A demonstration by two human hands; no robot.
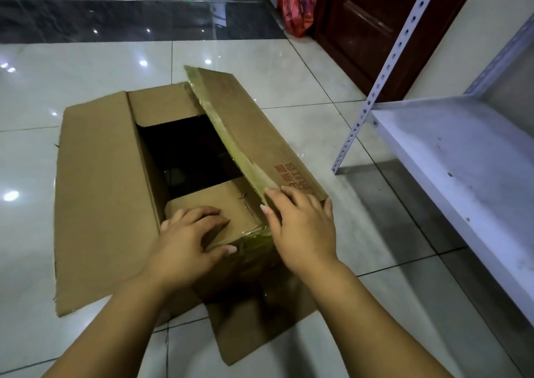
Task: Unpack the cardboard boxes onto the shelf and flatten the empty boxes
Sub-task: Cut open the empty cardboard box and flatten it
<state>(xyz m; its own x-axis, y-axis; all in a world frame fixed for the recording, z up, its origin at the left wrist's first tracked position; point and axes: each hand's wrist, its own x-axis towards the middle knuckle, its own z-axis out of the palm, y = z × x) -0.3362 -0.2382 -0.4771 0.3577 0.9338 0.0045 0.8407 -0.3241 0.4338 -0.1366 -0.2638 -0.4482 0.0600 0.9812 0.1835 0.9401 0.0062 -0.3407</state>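
A red bag [297, 10] leans by the dark wooden door [372, 27], on glossy white floor tiles [86, 68].

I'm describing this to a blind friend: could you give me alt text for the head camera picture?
Two hands open a cardboard box on a tiled floor: the left hand rests on the near inner flap, the right hand grips the taped right flap. A white metal shelf stands to the right.
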